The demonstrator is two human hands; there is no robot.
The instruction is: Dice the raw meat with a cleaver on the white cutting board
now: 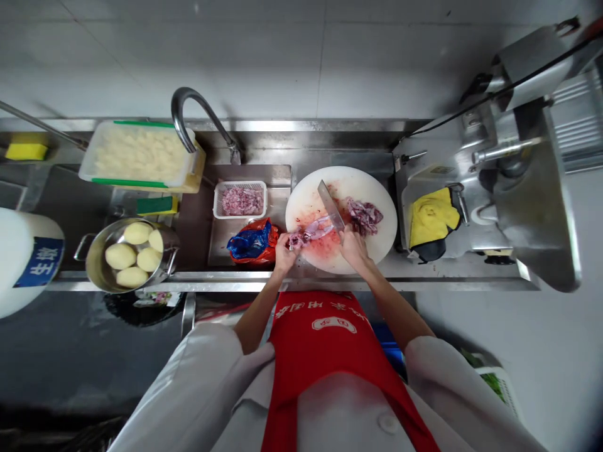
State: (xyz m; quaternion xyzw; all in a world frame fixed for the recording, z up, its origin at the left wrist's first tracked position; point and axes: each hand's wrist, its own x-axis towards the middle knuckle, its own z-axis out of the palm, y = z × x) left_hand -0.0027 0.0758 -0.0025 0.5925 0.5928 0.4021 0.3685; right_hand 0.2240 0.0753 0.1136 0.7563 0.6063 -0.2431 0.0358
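Note:
On a round white cutting board [377, 251] streaked with red, my right hand [353, 246] is wrapped round the handle of a cleaver [331, 205]. Its blade points up and left and rests against a long strip of raw meat [320, 228]. My left hand [285, 252], at the board's left edge, has its fingers closed on the strip's left end. To the right of the blade lies a pile of dark red raw meat [365, 216]. Just left of my left hand sits a red plastic bag with a blue lining [253, 242].
Beyond the bag, a white basket [217, 207] of chopped meat stands in the sink. Farther left are a metal pot [94, 260] of peeled potatoes and a lidded plastic tub [136, 154]. A faucet [207, 116] arches overhead. A slicing machine with a yellow cloth [431, 216] stands right.

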